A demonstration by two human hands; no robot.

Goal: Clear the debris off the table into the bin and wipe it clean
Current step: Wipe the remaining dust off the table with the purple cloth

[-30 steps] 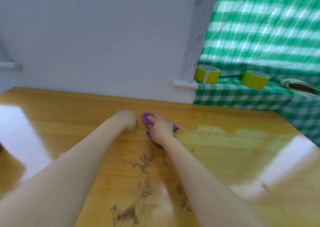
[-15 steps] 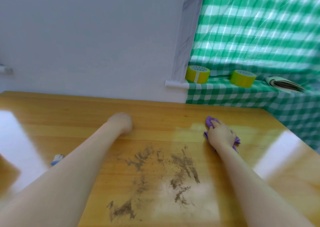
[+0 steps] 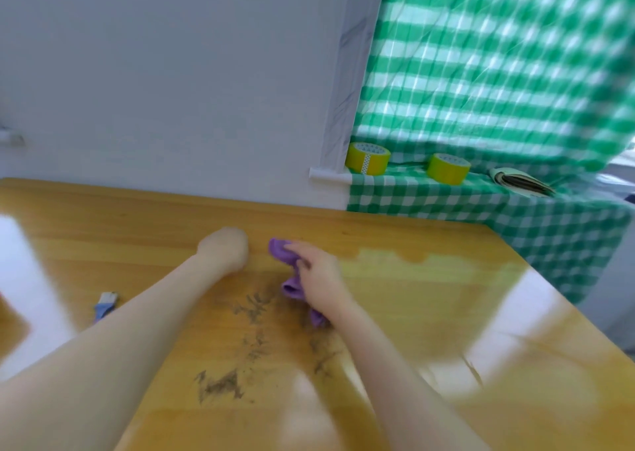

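Dark smears of dirt (image 3: 254, 344) streak the middle of the glossy wooden table (image 3: 429, 299). My right hand (image 3: 319, 279) grips a crumpled purple cloth (image 3: 285, 254) and presses it on the table at the far edge of the smears. My left hand (image 3: 225, 249) rests on the table just left of the cloth as a fist, its fingers curled under and out of sight; it seems to hold nothing. No bin is in view.
A small blue and white object (image 3: 104, 306) lies on the table at the left. A white wall runs along the table's far edge. Two yellow tape rolls (image 3: 367, 158) and a folded booklet (image 3: 519, 186) sit on a green checked ledge at the back right.
My right hand has swept the cloth from the table's right side back left to beside my left hand, as it was a second ago. The left hand has stayed put.
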